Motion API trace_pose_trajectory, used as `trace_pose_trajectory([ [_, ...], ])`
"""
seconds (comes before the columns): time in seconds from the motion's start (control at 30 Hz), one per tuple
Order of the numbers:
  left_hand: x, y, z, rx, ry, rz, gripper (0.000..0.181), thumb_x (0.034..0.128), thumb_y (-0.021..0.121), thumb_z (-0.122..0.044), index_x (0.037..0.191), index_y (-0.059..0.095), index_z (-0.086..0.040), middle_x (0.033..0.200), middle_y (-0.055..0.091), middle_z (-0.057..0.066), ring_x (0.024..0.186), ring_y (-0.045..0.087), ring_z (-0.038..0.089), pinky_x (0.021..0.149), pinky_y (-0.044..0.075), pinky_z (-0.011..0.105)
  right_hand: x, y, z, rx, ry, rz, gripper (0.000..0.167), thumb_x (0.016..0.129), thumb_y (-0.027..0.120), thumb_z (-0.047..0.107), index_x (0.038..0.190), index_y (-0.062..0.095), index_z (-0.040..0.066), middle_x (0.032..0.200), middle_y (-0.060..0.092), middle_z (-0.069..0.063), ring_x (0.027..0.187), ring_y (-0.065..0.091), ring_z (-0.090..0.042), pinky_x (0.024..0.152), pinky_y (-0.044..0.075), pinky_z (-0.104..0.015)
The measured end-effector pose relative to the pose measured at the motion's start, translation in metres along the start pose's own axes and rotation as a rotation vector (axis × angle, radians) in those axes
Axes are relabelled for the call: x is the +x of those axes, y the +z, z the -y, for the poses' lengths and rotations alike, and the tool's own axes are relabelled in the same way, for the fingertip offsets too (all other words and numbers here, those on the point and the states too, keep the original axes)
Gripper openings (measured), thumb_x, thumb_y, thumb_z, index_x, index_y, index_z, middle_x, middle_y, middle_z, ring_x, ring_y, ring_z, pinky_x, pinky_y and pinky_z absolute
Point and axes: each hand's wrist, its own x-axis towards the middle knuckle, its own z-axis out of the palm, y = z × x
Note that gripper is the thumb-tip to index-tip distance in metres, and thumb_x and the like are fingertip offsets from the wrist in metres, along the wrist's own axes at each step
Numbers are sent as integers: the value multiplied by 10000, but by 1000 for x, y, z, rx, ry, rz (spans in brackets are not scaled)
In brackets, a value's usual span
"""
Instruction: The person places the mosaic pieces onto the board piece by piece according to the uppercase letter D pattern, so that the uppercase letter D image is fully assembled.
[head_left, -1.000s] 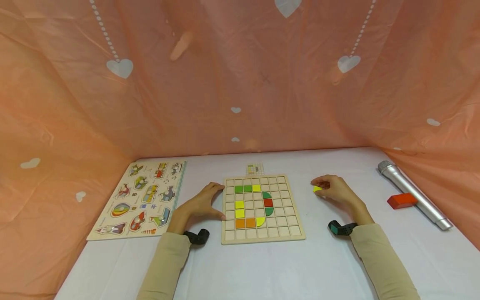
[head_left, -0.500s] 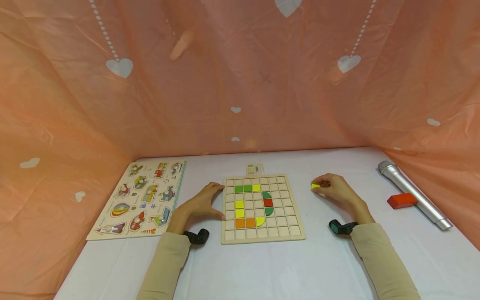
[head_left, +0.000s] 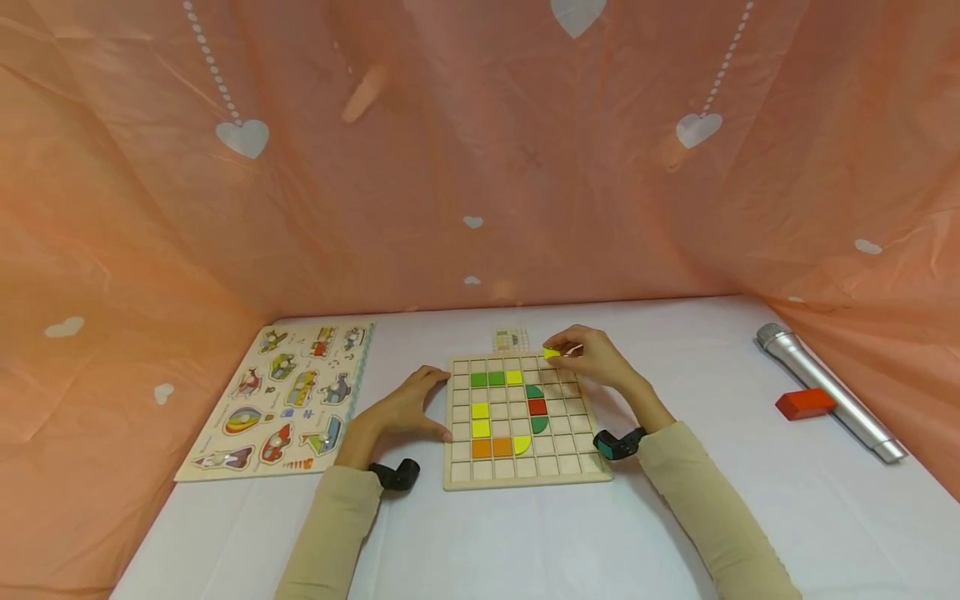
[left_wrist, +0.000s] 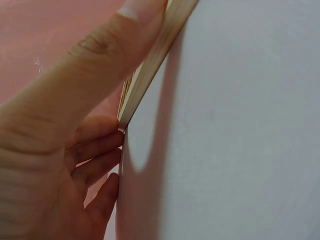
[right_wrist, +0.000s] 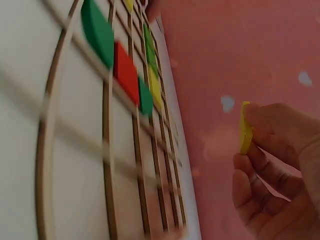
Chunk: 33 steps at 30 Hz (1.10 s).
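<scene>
A wooden grid board (head_left: 528, 475) lies flat on the table, with green, yellow, orange and red tiles in some of its squares. At its left edge, my left hand (head_left: 408, 407) rests spread, thumb and fingertips touching the rim; the left wrist view shows the thumb (left_wrist: 95, 60) against the wooden side. Over the board's far right part, my right hand (head_left: 596, 358) pinches a small yellow tile (right_wrist: 245, 128) between thumb and fingers, raised above the grid. A red square tile (right_wrist: 126, 72) sits between two green curved tiles on the board.
Behind the board lies a small patterned card (head_left: 510, 338). A picture peg puzzle (head_left: 281, 400) is on the left. To the right lie a silver microphone (head_left: 840, 400) and a red block (head_left: 805, 404) touching it. An orange curtain (head_left: 480, 167) surrounds the table.
My right hand has moved left with the yellow tile, from the table right of the board to above its far right part. The left hand has stayed at the board's edge.
</scene>
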Motion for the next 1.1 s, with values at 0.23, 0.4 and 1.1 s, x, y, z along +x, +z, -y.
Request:
trace_pose_trajectory([
  [0.23,1,0,0,6,5,-5,993,604,860,-396,1369,384,20,1350,391,172,1275,359,312,1092,295,440,21,42,24,65,-18,96,265,822,711,107,1066,673,9,1001,607,-89,859,569,-177,748,531,-266],
  [0.4,2,0,1,1,5,-1,987,617,851,-410,1376,379,8,1356,387,160,1280,354,298,1092,299,432,30,70,34,25,-83,164,257,823,710,110,1055,677,7,966,628,-71,840,566,-178,713,514,-245],
  [1.1,1,0,2,7,7,0,981,618,848,-420,1365,388,19,1344,399,164,1271,363,297,1082,312,432,29,100,35,-76,-106,171,140,791,744,135,916,731,73,871,634,-34,794,562,-145,700,481,-206],
])
